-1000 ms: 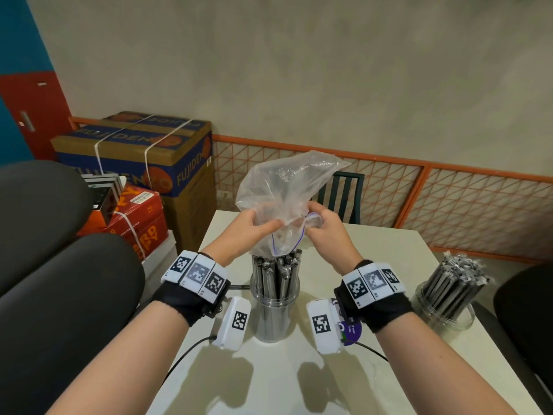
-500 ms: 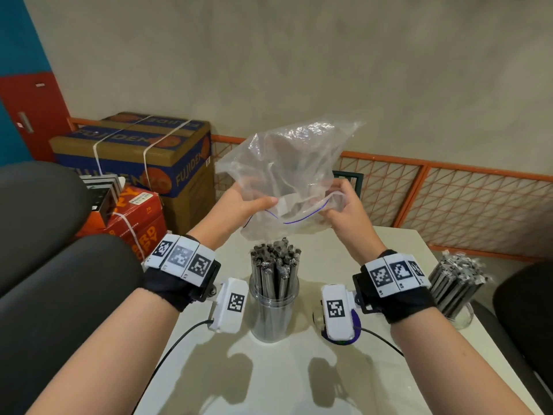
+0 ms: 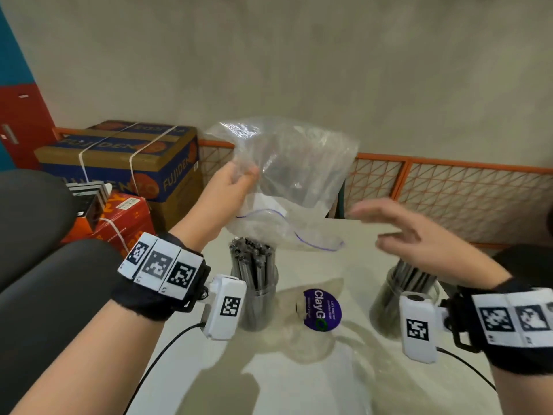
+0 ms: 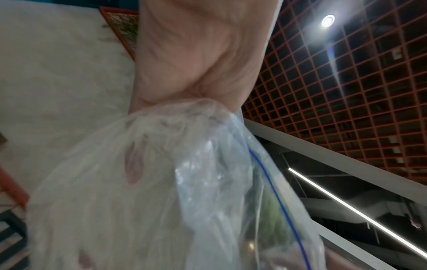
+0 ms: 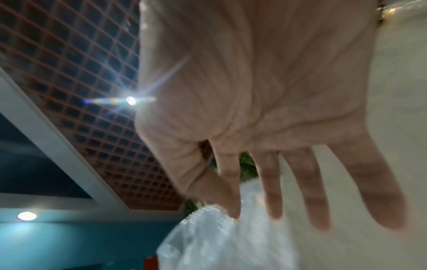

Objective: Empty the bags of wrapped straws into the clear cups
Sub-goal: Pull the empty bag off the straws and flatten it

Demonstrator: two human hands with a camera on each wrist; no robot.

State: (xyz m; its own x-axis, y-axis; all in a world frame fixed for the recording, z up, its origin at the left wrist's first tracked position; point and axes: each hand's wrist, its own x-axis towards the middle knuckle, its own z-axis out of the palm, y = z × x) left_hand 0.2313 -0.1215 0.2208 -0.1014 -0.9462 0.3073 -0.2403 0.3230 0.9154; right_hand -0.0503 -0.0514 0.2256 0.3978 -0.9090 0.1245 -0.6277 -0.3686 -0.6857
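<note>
My left hand [image 3: 236, 182] grips an empty clear plastic bag [image 3: 294, 181] by its left side and holds it upside down in the air, its blue zip line hanging over a clear cup [image 3: 258, 298] packed with upright wrapped straws [image 3: 251, 259]. In the left wrist view the bag [image 4: 184, 191] bunches under my curled fingers. My right hand [image 3: 398, 226] hovers to the bag's right, fingers spread and holding nothing; the right wrist view shows the fingers [image 5: 312, 191] straight with the bag [image 5: 219, 237] beyond them. A second clear cup of straws [image 3: 410, 290] stands under my right wrist.
A round purple ClayGo disc [image 3: 321, 310] lies on the white table [image 3: 299, 369] between the cups. Cardboard boxes [image 3: 125, 163] are stacked left of the table, dark chairs [image 3: 45, 265] at near left, an orange mesh rail [image 3: 449, 190] behind.
My right hand let go of the bag and moved off to the right with fingers spread. My left hand lifted the bag higher; it now hangs from that hand alone.
</note>
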